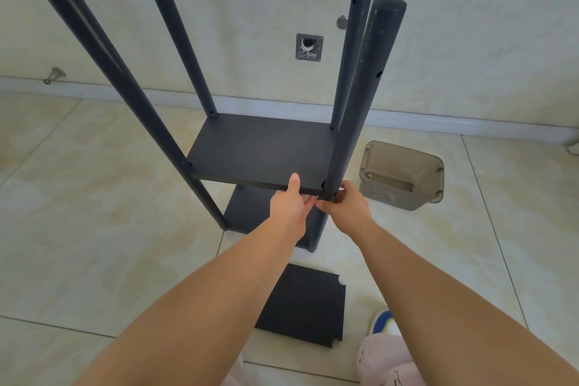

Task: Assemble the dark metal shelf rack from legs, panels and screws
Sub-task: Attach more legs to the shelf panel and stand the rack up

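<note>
The dark metal rack stands upright on the tiled floor with several round legs; the near right leg [357, 110] rises toward me. A dark shelf panel [260, 150] sits between the legs, above a lower panel [247, 213]. My left hand [289, 202] grips the upper panel's front edge, thumb on top, fingers underneath. My right hand [343, 207] pinches at the joint where the near right leg meets that panel; what it holds is hidden by its fingers. A loose dark panel [304, 304] lies flat on the floor in front of the rack.
A grey plastic bin [404, 175] holding small screws sits on the floor right of the rack. The wall with a square outlet hole [309, 46] runs close behind. My shoe [383, 321] and pink trouser leg are at the bottom right.
</note>
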